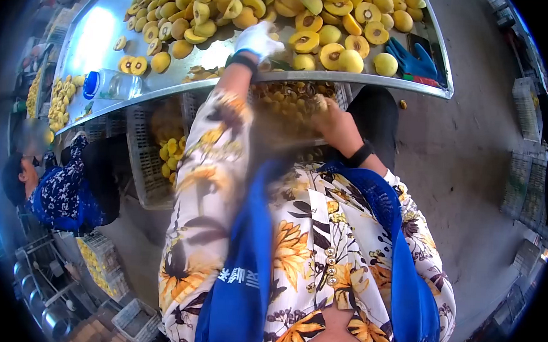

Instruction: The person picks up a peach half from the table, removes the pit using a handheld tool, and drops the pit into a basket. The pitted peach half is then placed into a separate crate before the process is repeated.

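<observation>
Yellow peaches (351, 61), many cut into halves (304, 41), are heaped on the metal table (229, 82). My left hand (259, 41), in a white glove, reaches over the table's near edge to the heap; its fingers are smeared by motion. Below that edge, my bare right hand (339, 126) is closed, with a small pale thing at its fingertips that I cannot make out. Beneath it stands a crate holding brownish-yellow pieces (290, 100), partly blurred.
A clear bottle with a blue cap (120, 85) lies on the table at left. Blue gloves (414, 59) rest in the right corner. A crate (147, 170) with yellow fruit stands below the table. A co-worker (68, 191) sits at left. Stacked crates (518, 181) line the right side.
</observation>
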Demonstrator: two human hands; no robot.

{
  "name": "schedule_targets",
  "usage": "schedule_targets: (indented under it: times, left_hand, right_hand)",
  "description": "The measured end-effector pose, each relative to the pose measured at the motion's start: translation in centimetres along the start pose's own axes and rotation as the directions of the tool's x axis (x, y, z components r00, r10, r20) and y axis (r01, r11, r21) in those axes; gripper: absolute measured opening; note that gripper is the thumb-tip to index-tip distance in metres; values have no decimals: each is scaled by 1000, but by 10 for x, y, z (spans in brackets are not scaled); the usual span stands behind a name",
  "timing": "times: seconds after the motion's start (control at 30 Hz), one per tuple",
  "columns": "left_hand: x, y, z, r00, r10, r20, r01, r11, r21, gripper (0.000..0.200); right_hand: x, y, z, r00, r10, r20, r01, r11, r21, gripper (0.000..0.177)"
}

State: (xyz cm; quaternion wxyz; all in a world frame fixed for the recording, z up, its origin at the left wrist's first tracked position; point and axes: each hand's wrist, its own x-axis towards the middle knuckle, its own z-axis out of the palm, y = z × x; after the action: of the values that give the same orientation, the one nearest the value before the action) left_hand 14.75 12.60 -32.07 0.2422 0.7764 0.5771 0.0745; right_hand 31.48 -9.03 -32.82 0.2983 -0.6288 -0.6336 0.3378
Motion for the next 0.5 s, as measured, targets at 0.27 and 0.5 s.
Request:
schedule_targets:
  times: [0.27, 0.5]
  left_hand:
    - [-131, -7, 1, 995, -19, -103, -104, -269, -958, 55]
    - [-151, 28, 14, 967, -250, 43, -30, -279, -960, 43]
  right_hand:
    - [30, -43, 14, 998, -11, 56, 5, 996, 94, 34]
    - [27, -46, 30, 997, 28, 67, -28, 1000, 2, 34]
